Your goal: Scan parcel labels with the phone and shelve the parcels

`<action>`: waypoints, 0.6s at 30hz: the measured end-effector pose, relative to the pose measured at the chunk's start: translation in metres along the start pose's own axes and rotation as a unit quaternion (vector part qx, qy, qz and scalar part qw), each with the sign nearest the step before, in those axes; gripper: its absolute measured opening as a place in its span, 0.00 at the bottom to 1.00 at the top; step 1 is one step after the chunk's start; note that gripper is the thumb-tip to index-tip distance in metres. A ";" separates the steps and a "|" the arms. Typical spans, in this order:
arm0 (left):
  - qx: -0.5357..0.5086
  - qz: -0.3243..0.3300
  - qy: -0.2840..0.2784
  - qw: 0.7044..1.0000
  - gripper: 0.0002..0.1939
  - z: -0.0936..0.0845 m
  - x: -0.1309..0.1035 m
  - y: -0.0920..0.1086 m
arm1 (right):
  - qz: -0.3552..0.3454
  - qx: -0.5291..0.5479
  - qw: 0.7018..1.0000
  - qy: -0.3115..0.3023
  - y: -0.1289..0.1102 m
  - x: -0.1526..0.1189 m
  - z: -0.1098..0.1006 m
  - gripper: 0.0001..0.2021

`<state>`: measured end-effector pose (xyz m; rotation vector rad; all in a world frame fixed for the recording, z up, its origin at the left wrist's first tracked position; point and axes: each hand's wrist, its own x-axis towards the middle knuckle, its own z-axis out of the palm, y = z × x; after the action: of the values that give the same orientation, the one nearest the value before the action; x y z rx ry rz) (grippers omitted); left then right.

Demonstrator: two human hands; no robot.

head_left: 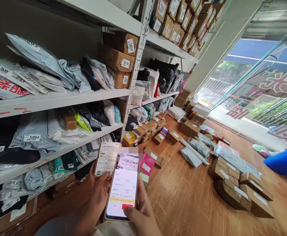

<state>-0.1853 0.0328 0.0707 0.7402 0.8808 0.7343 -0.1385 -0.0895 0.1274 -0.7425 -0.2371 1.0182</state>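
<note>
My left hand [98, 190] grips a small cardboard box [107, 159] with a white shipping label facing up. Beside it and slightly overlapping it, my right hand [142, 206] holds a smartphone [122, 188]. The right thumb rests on a red button low on the lit screen. A barcode picture fills the top of that screen, with lines of text and a yellow strip below. The left fingers are partly hidden behind the phone. Both items are in front of me at about waist height, near the shelf's lower end.
White metal shelves [60, 101] on the left bear bagged parcels and numbered boxes, with more boxes stacked [180, 23] above. Cardboard boxes [231, 193] and grey packages [198, 147] lie over the wooden floor [180, 196]. A blue object [282, 162] sits by the glass front at right.
</note>
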 end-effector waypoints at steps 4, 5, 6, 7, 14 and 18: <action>-0.140 0.052 0.013 0.989 0.39 0.000 -0.002 -0.002 | 0.002 -0.008 0.999 0.050 -0.010 -0.005 -0.008 0.48; -0.148 0.059 0.011 0.987 0.39 0.000 -0.001 -0.002 | 0.000 -0.008 0.998 0.060 -0.013 -0.007 -0.010 0.49; -0.152 0.065 0.009 0.986 0.39 0.000 0.000 -0.003 | -0.003 -0.009 0.998 0.069 -0.016 -0.008 -0.012 0.49; -0.154 0.071 0.008 0.985 0.40 0.000 0.001 -0.003 | -0.007 -0.009 0.997 0.079 -0.019 -0.009 -0.014 0.50; -0.167 0.071 0.018 0.983 0.34 0.001 0.004 -0.005 | -0.037 -0.032 0.990 0.134 -0.027 -0.012 -0.033 0.52; -0.168 0.076 0.023 0.982 0.36 -0.003 0.011 -0.011 | -0.081 -0.135 0.976 0.148 -0.027 -0.012 -0.045 0.42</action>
<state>-0.1799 0.0365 0.0557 0.4933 0.7214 1.0118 -0.1031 -0.1278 0.1141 -1.0930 -0.1757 0.7164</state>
